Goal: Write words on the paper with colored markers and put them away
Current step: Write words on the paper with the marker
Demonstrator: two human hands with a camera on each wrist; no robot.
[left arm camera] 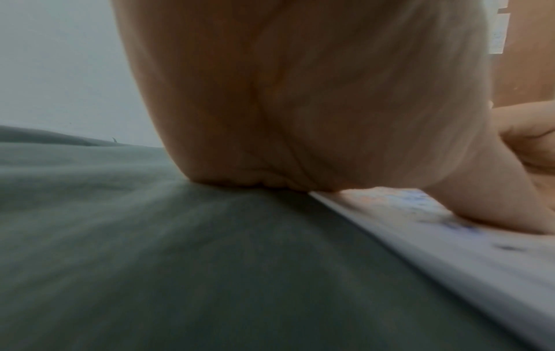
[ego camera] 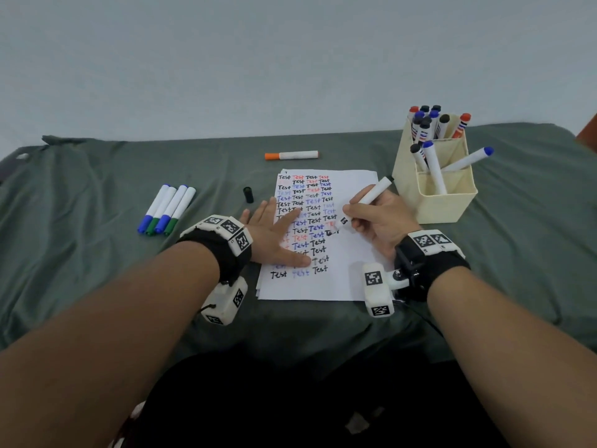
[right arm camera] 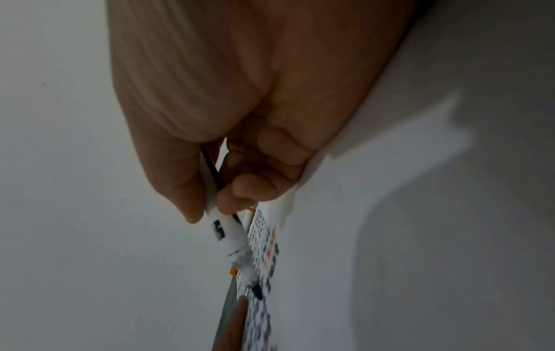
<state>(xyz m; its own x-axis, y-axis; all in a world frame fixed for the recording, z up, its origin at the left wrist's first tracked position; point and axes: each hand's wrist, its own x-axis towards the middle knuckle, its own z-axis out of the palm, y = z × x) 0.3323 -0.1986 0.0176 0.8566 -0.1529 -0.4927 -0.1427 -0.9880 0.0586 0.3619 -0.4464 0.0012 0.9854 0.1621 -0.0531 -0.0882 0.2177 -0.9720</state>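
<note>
On paper (ego camera: 352, 263), right hand (ego camera: 378, 218) (writing) grips marker (ego camera: 368, 197)

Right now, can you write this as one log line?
right hand: writing with uncapped black-tipped white marker | left hand: flat on white paper sheet | black cap: off

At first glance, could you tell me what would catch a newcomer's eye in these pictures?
First the white paper in the middle of the green cloth, filled with rows of "Test" in black, blue and red. On it the right hand grips an uncapped black marker with its tip at the sheet, while the left hand presses flat on the page. To the right stands a cream holder crowded with markers.
</note>
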